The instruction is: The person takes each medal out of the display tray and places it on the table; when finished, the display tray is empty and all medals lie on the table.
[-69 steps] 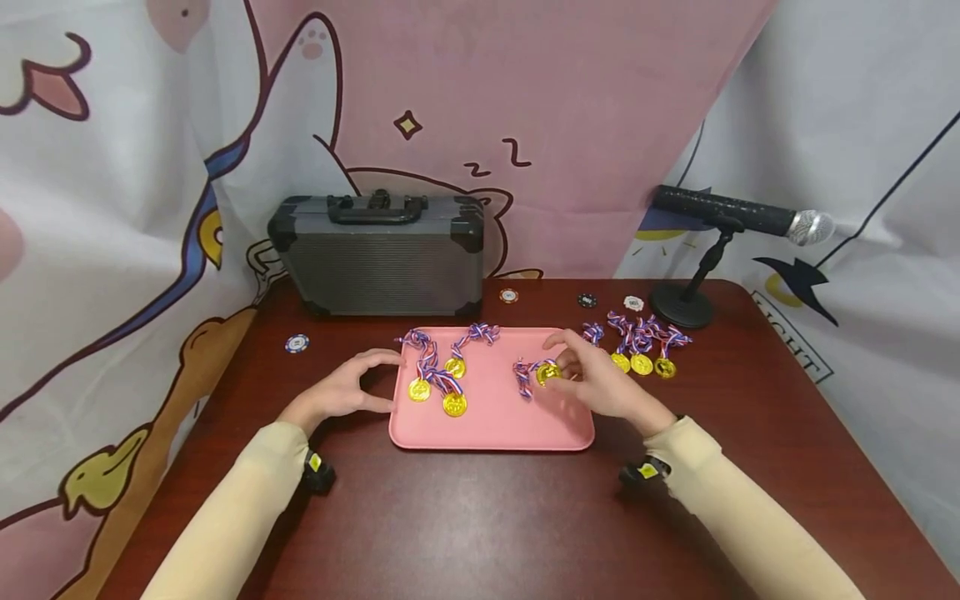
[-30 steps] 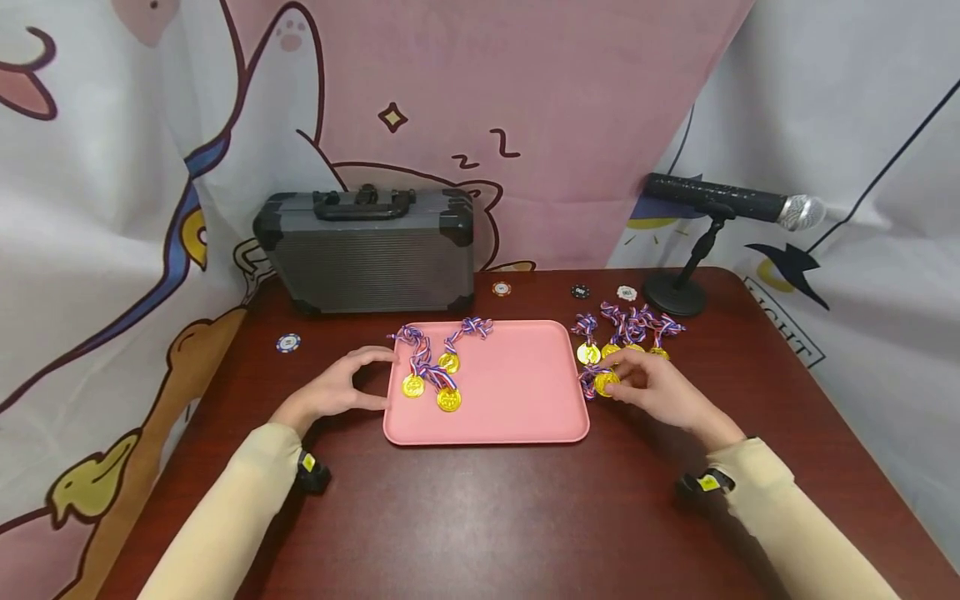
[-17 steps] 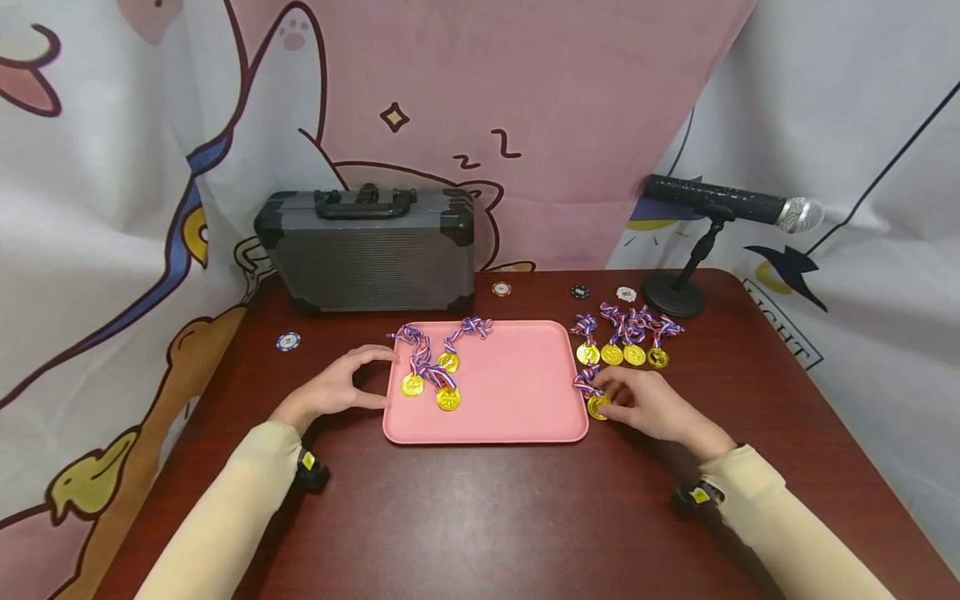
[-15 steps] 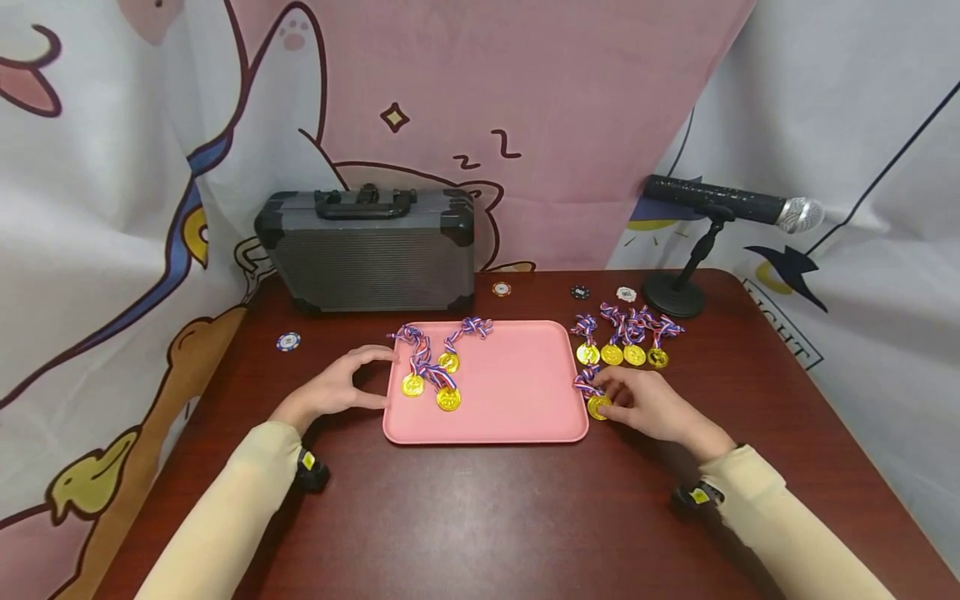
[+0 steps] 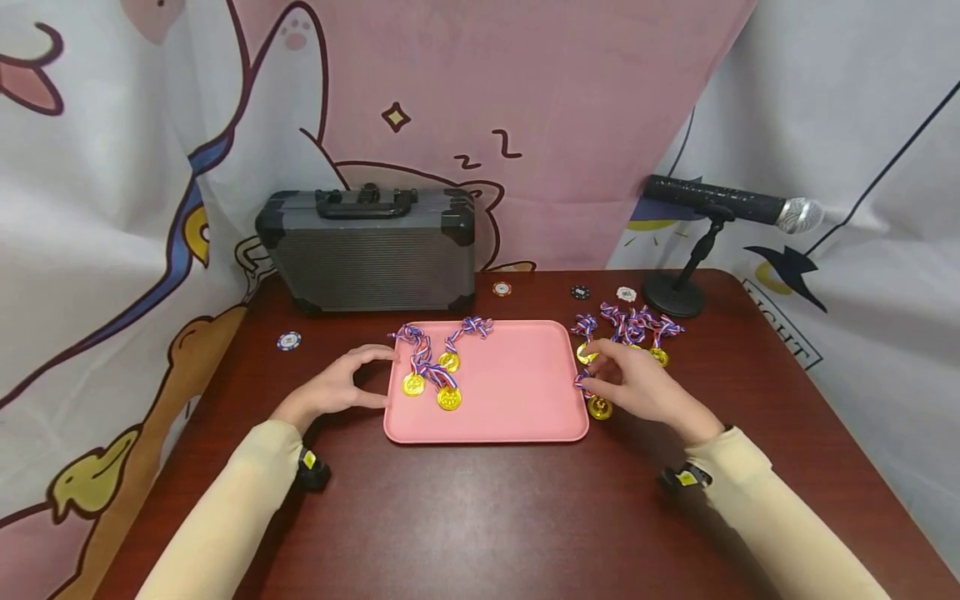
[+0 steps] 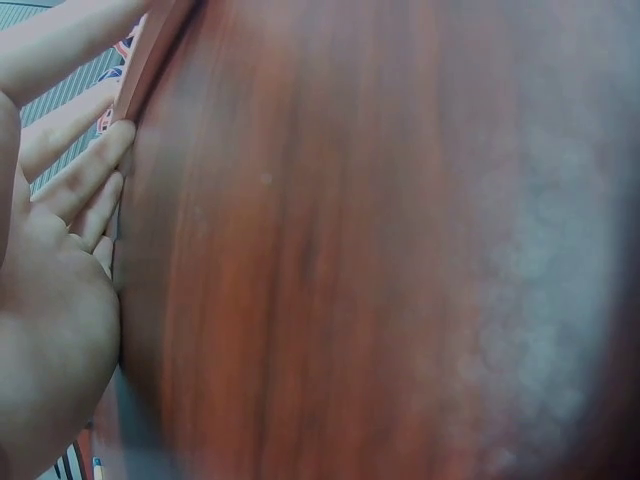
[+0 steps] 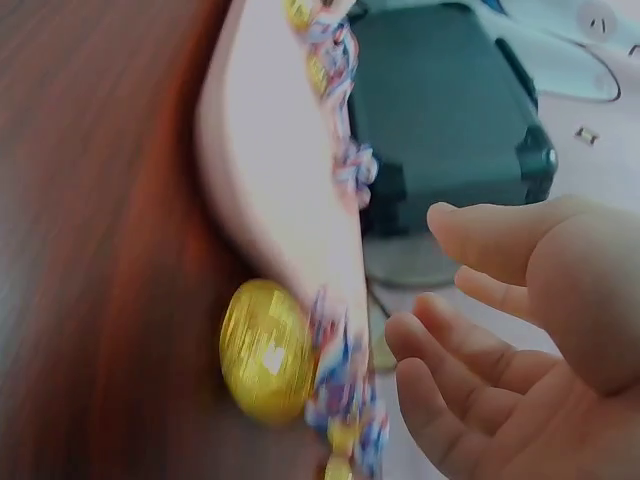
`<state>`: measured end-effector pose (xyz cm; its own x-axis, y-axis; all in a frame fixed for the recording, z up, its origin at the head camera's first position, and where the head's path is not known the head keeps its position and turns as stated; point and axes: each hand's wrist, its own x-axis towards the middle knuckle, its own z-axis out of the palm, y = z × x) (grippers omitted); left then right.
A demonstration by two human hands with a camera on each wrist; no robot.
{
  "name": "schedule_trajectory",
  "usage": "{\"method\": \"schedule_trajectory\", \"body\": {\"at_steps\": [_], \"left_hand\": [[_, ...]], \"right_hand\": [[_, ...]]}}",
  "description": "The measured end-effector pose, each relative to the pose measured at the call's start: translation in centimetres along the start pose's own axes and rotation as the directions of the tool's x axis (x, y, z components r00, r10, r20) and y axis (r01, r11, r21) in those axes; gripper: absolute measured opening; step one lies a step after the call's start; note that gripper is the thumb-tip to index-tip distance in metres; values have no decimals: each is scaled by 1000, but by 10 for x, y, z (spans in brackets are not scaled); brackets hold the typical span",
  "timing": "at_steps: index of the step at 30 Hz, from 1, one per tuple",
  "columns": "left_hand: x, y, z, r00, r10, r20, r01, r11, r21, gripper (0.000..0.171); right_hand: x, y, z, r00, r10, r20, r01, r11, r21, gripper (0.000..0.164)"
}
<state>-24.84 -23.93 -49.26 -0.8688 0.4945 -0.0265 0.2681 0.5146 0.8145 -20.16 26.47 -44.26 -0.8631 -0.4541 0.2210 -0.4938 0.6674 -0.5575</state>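
A pink tray (image 5: 517, 404) lies on the table with 3 gold medals (image 5: 449, 398) on striped ribbons in its left part. At the tray's left rim is my left hand (image 5: 330, 390), thumb and fingers spread; in the left wrist view its fingertips (image 6: 122, 135) meet the tray's side. My right hand (image 5: 641, 387) hovers by the tray's right edge with fingers parted, holding nothing. Just below it, a gold medal (image 5: 600, 407) lies on the table, its ribbon beside the tray; the right wrist view shows this medal (image 7: 267, 352) apart from the fingers.
Several more medals (image 5: 659, 357) lie in a row beyond my right hand, partly hidden by it. A dark hard case (image 5: 367, 258) stands behind the tray. A microphone (image 5: 720, 200) on a stand is at the back right. Poker chips (image 5: 288, 341) lie around the table.
My right hand has carried a medal from the tray to the table on the right, set it down and let go, its fingers now lifted off. My left hand has stayed at the rim.
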Motion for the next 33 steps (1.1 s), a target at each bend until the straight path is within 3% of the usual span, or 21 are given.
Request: {"method": "schedule_trajectory", "body": {"at_steps": [4, 10, 17, 24, 33], "left_hand": [[-1, 0, 0, 1000, -13, 3, 13, 1000, 4, 77], [-1, -1, 1, 1000, -12, 5, 12, 1000, 4, 76], [1, -2, 1, 1000, 13, 0, -13, 1000, -3, 75], [-1, -2, 2, 1000, -8, 13, 9, 1000, -6, 76], [0, -2, 0, 1000, -3, 4, 3, 1000, 5, 75]], "right_hand": [[20, -21, 15, 1000, -9, 23, 7, 995, 96, 40], [50, -51, 54, 992, -45, 116, 14, 967, 254, 36], [73, -78, 99, 980, -88, 176, 25, 943, 332, 32], [85, -90, 125, 979, -107, 176, 63, 969, 238, 34], [90, -101, 136, 965, -141, 221, 137, 990, 34, 44]]}}
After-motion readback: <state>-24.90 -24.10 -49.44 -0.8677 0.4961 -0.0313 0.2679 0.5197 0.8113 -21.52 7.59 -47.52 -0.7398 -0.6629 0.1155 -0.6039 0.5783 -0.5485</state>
